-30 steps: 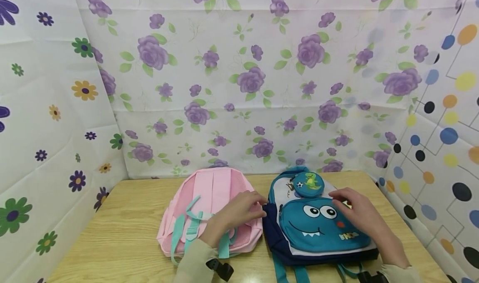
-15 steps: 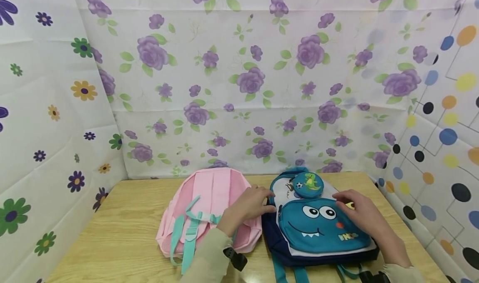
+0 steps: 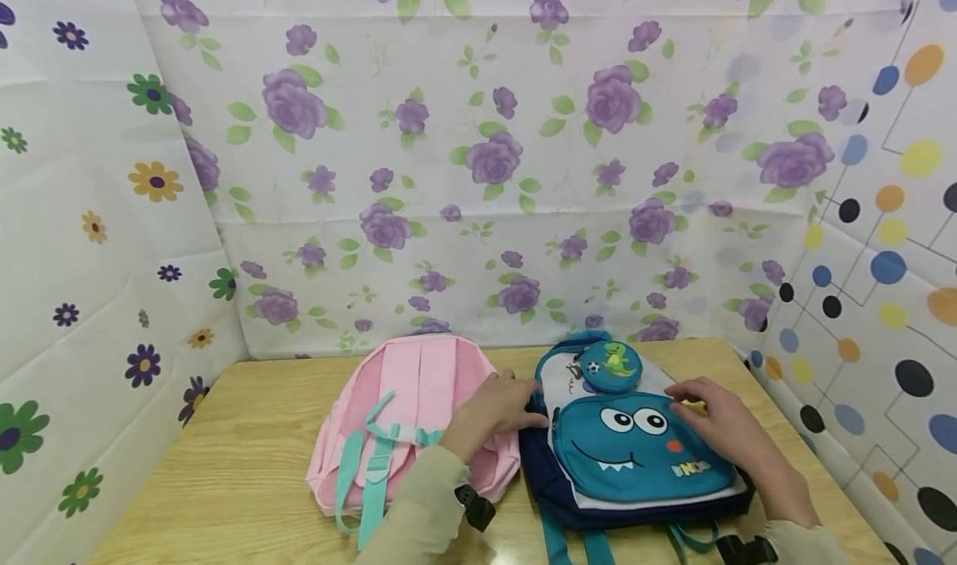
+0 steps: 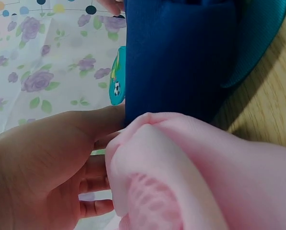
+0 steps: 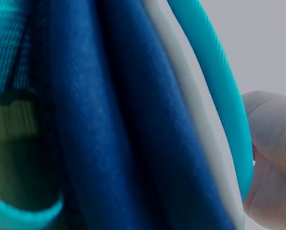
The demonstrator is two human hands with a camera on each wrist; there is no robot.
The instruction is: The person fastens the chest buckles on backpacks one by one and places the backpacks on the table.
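Observation:
A child's backpack [image 3: 643, 453] in teal, white and navy, with a cartoon dinosaur face, lies front up on the table. My left hand [image 3: 497, 407] is at its left edge, reaching across the pink backpack [image 3: 419, 382]. In the left wrist view the thumb meets the navy side [image 4: 176, 57], and the pink fabric partly hides the other fingers. At the dinosaur backpack's right side my right hand [image 3: 725, 424] rests with its fingers bent loosely. The right wrist view shows part of that hand [image 5: 275, 148] beyond the teal piping; its fingertips are hidden.
The pink backpack lies with its shoulder straps [image 3: 377, 465] up, close beside the dinosaur one. Teal straps [image 3: 576, 540] hang toward the front of the wooden table [image 3: 224, 457]. Flowered cloth [image 3: 449, 174] stands behind, with patterned cloths on both sides.
My left hand has moved right, from over the pink backpack to the dinosaur backpack's left edge. The right hand has barely moved. The head view has shifted slightly.

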